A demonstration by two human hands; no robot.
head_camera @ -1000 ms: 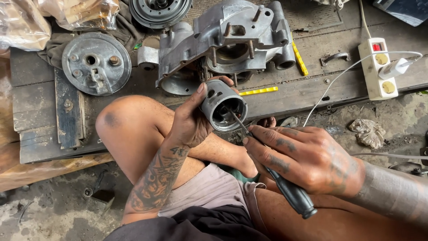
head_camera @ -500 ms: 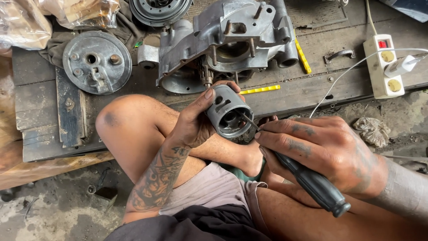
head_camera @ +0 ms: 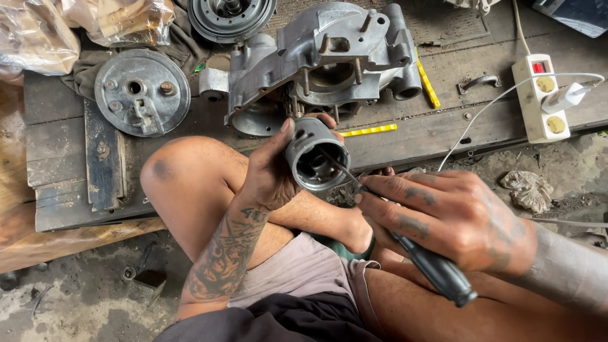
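Right above the person's bent knee, a hollow grey metal cylinder [head_camera: 315, 161] is held with its open mouth turned up toward the camera. Its inside is dark, and the only thing seen within is the thin metal tip of a screwdriver [head_camera: 405, 244], which slants in over the lower rim. What the tip touches inside is too dark to tell. The left hand [head_camera: 269, 174] is wrapped around the cylinder's outer wall, thumb up along the left side and fingertips curled over the far edge. The right hand [head_camera: 453, 218] is closed around the screwdriver, fingers pinched near the shaft while the black handle sticks out below the palm toward the lower right.

Just beyond the cylinder, on a dark wooden board [head_camera: 69, 164], lies a large grey engine casing [head_camera: 329, 57] with studs standing out of it and a round opening in its middle. A round metal plate [head_camera: 142, 92] lies to its left, and another round ribbed part [head_camera: 231, 16] sits at the top edge. Two thin yellow strips [head_camera: 370, 130] lie close to the casing. A white power strip [head_camera: 538, 95] with a white plug in it rests at the right. Crumpled clear plastic bags [head_camera: 76, 28] are bunched at the upper left, their contents unclear.
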